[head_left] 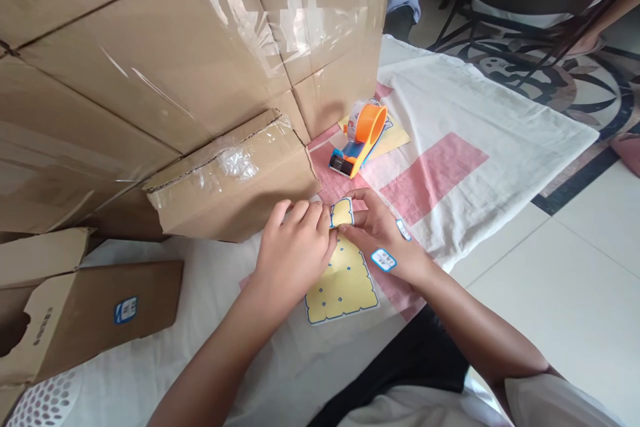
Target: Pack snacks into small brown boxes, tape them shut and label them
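A small yellow paper piece with a blue scalloped border (342, 213) is pinched between my two hands. My left hand (299, 240) has its fingers curled over the paper's left side, hiding part of it. From the other side, my right hand (383, 230) grips it between thumb and fingers. Two small blue-edged stickers (383, 259) cling to the back of my right hand and wrist. Directly below lies a larger yellow paper sheet (345, 283) with blue diamonds and the same border. Whether the two pieces are joined I cannot tell.
An orange and blue tape dispenser (369, 130) rests on another yellow sheet (399, 139). Taped cardboard boxes (165, 53) rise at the left, with a smaller carton (245, 180) before them. An open carton (110, 320) stands lower left. People sit beyond the cloth-covered table (520, 113).
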`<action>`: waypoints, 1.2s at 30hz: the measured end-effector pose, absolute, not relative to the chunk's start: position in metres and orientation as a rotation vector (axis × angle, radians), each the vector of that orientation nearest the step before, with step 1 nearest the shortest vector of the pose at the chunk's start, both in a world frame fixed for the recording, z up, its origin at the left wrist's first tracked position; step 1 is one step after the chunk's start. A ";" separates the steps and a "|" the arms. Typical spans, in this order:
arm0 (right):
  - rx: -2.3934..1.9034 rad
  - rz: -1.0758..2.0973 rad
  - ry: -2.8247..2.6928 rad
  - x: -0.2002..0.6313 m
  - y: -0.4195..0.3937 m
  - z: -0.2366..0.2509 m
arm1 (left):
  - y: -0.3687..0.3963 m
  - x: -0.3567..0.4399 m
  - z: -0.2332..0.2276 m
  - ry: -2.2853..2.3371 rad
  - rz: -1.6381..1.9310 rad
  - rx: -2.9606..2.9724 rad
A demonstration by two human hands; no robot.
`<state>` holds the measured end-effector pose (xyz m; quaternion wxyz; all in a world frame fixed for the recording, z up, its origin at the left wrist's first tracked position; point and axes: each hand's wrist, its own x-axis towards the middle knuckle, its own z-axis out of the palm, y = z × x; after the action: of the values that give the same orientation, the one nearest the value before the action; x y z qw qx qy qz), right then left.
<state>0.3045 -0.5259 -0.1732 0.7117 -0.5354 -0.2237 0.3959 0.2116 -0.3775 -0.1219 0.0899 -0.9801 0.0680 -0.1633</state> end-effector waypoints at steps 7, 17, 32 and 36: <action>-1.407 0.706 -0.526 0.303 -0.525 -0.170 | -0.370 0.213 -0.123 0.181 -0.595 -2.847; -1.464 0.685 -0.596 0.307 -0.529 -0.170 | -0.399 0.208 -0.118 0.330 -1.384 -2.869; -1.356 0.749 -0.572 0.316 -0.527 -0.192 | -0.395 0.192 -0.076 0.621 -0.907 -3.085; -1.338 0.743 -0.512 0.341 -0.551 -0.187 | -0.371 0.190 -0.075 0.474 -1.112 -2.988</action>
<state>0.3407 -0.5510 -0.1865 0.6916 -0.5989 -0.2291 0.3325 0.1899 -0.3711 -0.0753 -0.0407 -0.9262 0.1469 -0.3448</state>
